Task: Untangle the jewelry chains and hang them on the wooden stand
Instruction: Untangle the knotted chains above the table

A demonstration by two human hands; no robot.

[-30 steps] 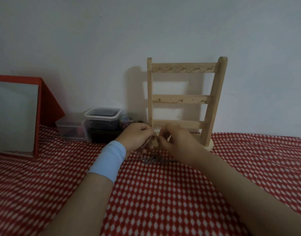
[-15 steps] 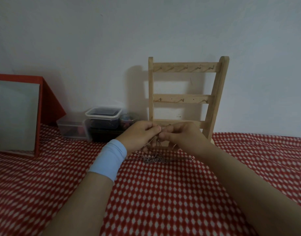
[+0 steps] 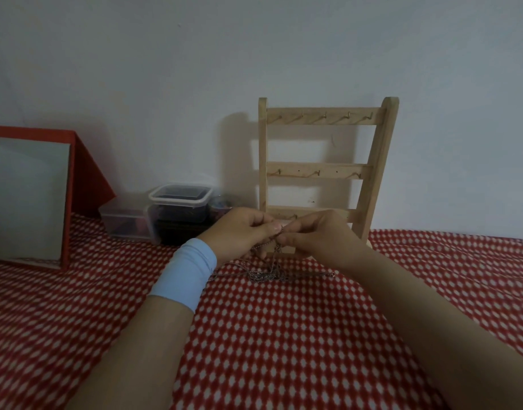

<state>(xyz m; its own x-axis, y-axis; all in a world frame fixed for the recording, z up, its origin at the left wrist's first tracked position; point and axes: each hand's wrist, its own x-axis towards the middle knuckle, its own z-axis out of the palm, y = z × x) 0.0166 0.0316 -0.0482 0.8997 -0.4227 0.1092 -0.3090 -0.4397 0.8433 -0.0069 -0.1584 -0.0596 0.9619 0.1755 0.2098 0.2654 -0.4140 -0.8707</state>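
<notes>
Both hands pinch the chains [image 3: 269, 269] just above the cloth [image 3: 284, 335]: the left hand [image 3: 242, 232] and right hand [image 3: 316, 235] meet fingertip to fingertip, strands hanging from the pinch to a tangled heap lying on the cloth below. The stand [image 3: 325, 170] rises just behind the hands, hooks bare. To the left sit plastic boxes [image 3: 177, 208] and a red-framed mirror [image 3: 29, 199].

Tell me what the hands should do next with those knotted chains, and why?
Probably ease the pinched strand gently upward, to draw one chain out of the clump. The left hand and right hand both pinch it close together, while most of the chains lie bunched on the cloth below, and the wooden stand holds none yet.
</notes>
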